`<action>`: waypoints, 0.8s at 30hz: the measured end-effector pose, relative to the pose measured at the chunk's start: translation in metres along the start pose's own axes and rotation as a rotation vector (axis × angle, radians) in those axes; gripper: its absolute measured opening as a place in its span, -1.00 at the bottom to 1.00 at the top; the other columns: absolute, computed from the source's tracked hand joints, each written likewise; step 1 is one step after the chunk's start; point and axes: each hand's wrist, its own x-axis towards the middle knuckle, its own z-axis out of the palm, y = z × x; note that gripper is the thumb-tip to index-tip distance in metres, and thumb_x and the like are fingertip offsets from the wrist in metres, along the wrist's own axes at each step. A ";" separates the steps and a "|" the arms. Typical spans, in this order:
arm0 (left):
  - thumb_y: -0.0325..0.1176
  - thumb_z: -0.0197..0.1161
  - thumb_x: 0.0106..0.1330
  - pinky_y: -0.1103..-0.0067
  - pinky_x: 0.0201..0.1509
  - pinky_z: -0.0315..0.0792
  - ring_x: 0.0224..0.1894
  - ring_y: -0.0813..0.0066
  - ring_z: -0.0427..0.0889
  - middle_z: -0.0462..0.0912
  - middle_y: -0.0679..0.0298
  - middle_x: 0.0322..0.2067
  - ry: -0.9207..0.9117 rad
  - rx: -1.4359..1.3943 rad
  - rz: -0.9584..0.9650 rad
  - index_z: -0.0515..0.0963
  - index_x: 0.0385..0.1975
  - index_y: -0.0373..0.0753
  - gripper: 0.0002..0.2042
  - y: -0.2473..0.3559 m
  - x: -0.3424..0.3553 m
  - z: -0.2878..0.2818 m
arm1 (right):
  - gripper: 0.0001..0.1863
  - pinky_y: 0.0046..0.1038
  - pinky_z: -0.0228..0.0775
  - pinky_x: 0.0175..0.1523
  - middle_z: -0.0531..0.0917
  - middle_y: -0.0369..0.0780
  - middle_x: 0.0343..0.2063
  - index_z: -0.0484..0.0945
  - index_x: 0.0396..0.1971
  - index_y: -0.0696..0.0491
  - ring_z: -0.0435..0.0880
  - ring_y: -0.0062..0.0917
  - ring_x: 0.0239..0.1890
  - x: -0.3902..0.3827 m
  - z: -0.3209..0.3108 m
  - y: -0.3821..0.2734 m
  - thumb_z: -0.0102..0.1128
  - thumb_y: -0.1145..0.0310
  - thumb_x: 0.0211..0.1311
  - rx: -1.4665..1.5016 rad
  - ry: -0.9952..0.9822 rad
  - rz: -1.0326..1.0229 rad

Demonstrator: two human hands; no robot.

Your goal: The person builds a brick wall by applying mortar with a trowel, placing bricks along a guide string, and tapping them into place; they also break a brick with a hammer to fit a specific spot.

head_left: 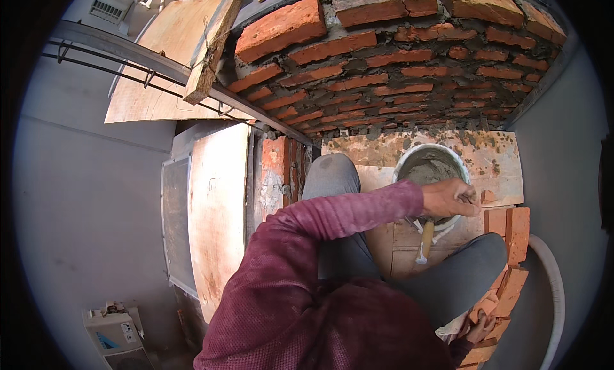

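My left hand (451, 198) reaches across my body over the right rim of a white bucket (398, 172). Its fingers are curled in; whatever they hold, if anything, is hidden. Grey wet mortar (435, 170) lies inside the bucket. A small orange brick chip (488, 196) is just beyond the fingertips. Below the bucket rests a tool with a wooden handle (426, 241); its working end is not visible. Low on the right, my right hand (481, 330) has its fingers closed on a broken brick piece (484, 305), beside the stacked bricks (510, 290).
Ahead rises a brick wall (396, 76) with rough mortar joints. A mortar-spotted board (505, 159) lies under the bucket. To the left are a metal rail (160, 64), plywood sheets (217, 210) and a brick pillar (275, 165). A pale hose (555, 287) curves along the right.
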 end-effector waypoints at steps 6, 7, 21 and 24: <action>-0.25 0.49 0.17 0.43 0.29 0.40 0.21 0.34 0.45 0.19 0.07 0.35 0.062 -0.301 0.028 -0.04 0.45 -0.31 -0.05 -0.010 -0.120 -0.037 | -0.10 -0.22 0.25 0.36 0.43 0.02 0.21 0.35 0.27 0.24 0.45 -0.21 0.23 -0.008 0.135 -0.254 0.35 0.34 -0.25 -0.337 -0.568 -1.027; -0.24 0.53 0.12 0.41 0.30 0.39 0.23 0.29 0.44 0.12 0.05 0.38 0.121 -0.383 0.092 -0.13 0.47 -0.29 0.05 -0.011 -0.143 -0.029 | -0.07 -0.20 0.27 0.35 0.44 0.03 0.19 0.40 0.23 0.20 0.44 -0.17 0.23 -0.030 0.178 -0.279 0.41 0.31 -0.37 -0.308 -0.730 -1.074; -0.31 0.67 -0.10 0.42 0.34 0.36 0.28 0.39 0.40 0.35 0.20 0.24 0.926 -0.563 0.628 0.04 0.38 -0.29 0.06 -0.044 -0.258 -0.100 | -0.26 -0.08 0.32 0.25 0.46 0.08 0.14 0.50 -0.03 0.19 0.44 0.02 0.18 -0.286 0.464 -0.331 0.54 0.19 -0.32 -0.100 -1.539 -1.796; -0.28 0.62 -0.02 0.42 0.24 0.47 0.19 0.31 0.51 0.43 0.16 0.17 0.915 -0.702 0.792 0.13 0.31 -0.31 -0.07 -0.040 -0.254 -0.149 | -0.26 -0.13 0.33 0.27 0.36 0.08 0.25 0.48 0.08 0.10 0.41 0.00 0.23 -0.292 0.483 -0.327 0.54 0.18 -0.20 -0.055 -1.274 -1.664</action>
